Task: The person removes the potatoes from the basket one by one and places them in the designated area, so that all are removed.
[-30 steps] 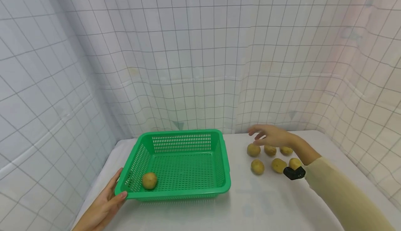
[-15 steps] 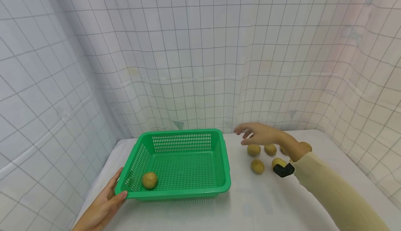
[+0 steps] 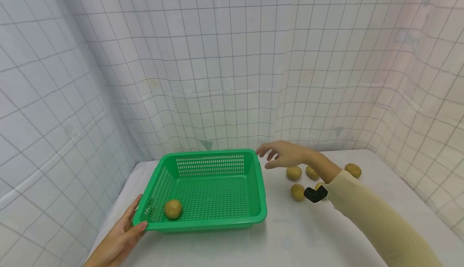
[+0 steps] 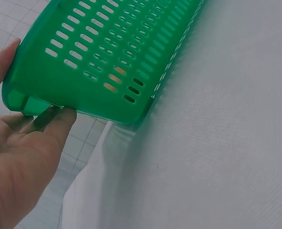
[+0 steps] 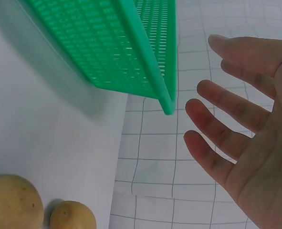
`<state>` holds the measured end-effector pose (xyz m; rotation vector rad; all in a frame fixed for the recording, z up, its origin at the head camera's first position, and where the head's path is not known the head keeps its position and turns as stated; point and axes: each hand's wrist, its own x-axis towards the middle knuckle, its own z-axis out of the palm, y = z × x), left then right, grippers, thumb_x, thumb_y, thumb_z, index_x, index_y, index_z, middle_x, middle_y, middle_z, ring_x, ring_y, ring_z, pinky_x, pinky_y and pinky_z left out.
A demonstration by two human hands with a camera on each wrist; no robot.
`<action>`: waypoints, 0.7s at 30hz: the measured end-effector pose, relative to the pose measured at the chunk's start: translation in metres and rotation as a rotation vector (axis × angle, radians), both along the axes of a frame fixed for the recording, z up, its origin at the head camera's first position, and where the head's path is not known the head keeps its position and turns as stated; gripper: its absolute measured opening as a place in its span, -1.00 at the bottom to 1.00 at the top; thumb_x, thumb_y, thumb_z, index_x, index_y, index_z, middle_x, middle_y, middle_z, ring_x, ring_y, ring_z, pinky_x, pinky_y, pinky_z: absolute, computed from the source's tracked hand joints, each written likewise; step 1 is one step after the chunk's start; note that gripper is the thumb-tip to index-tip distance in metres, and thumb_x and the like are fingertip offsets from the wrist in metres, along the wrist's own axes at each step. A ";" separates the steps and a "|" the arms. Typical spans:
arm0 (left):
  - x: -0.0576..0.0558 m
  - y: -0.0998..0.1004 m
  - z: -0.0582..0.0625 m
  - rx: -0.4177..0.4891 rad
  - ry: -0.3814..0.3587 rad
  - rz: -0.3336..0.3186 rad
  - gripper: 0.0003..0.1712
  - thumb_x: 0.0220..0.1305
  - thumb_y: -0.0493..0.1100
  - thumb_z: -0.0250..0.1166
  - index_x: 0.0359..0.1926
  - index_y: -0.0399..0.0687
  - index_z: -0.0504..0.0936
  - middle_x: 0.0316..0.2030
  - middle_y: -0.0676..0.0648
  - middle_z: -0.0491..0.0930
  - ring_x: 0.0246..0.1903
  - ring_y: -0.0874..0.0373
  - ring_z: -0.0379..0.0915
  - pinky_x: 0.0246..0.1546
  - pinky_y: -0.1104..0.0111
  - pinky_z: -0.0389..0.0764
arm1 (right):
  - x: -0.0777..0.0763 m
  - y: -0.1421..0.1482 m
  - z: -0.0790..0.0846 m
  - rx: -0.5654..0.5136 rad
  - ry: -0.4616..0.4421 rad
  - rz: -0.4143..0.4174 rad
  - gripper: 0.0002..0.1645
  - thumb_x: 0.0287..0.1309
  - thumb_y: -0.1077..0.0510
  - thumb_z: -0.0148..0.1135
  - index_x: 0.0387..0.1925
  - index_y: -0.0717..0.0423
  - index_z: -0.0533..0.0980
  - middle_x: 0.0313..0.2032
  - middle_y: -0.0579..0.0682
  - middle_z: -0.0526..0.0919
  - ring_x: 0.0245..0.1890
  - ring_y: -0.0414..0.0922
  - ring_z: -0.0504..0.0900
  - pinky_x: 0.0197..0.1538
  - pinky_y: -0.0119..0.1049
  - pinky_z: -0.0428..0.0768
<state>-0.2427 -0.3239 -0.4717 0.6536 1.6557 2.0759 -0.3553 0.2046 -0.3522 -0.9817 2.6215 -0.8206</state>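
Note:
A green plastic basket (image 3: pixel 203 223) with slotted walls stands at the middle left of the white table in the head view, with one potato (image 3: pixel 173 209) in its near left corner. My left hand (image 3: pixel 117 239) grips the basket's near left corner; the left wrist view has thumb and fingers on either side of the rim. Raised by the basket's far right corner is my right hand (image 3: pixel 284 153), its spread fingers bent a little around nothing. In the right wrist view those fingers (image 5: pixel 226 102) are apart from the basket wall (image 5: pixel 107 52).
Several potatoes (image 3: pixel 293 173) lie right of the basket, some partly hidden behind the right forearm. One potato (image 3: pixel 353 170) sits farther right. A black device (image 3: pixel 315 194) is on the right wrist. Checked white cloth (image 3: pixel 224 65) hangs behind and along both sides.
My right hand has moved left from above the potatoes to the basket's far right corner, uncovering the rightmost potato. The left hand and the basket have stayed in place.

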 end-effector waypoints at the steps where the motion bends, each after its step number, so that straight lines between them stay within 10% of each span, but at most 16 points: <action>1: 0.000 0.000 0.000 -0.001 -0.003 0.002 -0.02 0.64 -0.44 -0.18 0.55 0.12 -0.75 0.45 -0.31 -0.91 0.33 0.57 0.15 0.28 0.51 0.33 | -0.001 -0.003 0.001 -0.003 0.004 0.014 -0.42 0.36 0.14 0.34 0.36 0.06 0.47 0.18 0.01 0.60 0.09 -0.08 0.62 0.16 -0.14 0.60; 14: -0.001 -0.002 0.003 -0.029 -0.029 0.027 -0.02 0.64 -0.43 -0.15 0.59 0.15 -0.67 0.47 -0.29 -0.89 0.30 0.62 0.15 0.28 0.51 0.34 | -0.013 -0.055 0.010 0.012 0.028 0.163 -0.43 0.35 0.16 0.33 0.35 0.10 0.48 0.20 -0.03 0.60 0.10 -0.02 0.64 0.11 -0.18 0.62; 21: -0.001 -0.005 0.003 -0.122 -0.007 0.133 -0.03 0.61 -0.39 -0.03 0.64 0.05 -0.52 0.57 -0.34 -0.47 0.35 0.42 0.24 0.27 0.44 0.41 | -0.022 -0.085 0.015 0.024 0.044 0.246 -0.47 0.37 0.16 0.35 0.32 0.11 0.51 0.21 -0.04 0.61 0.11 -0.02 0.63 0.12 -0.21 0.62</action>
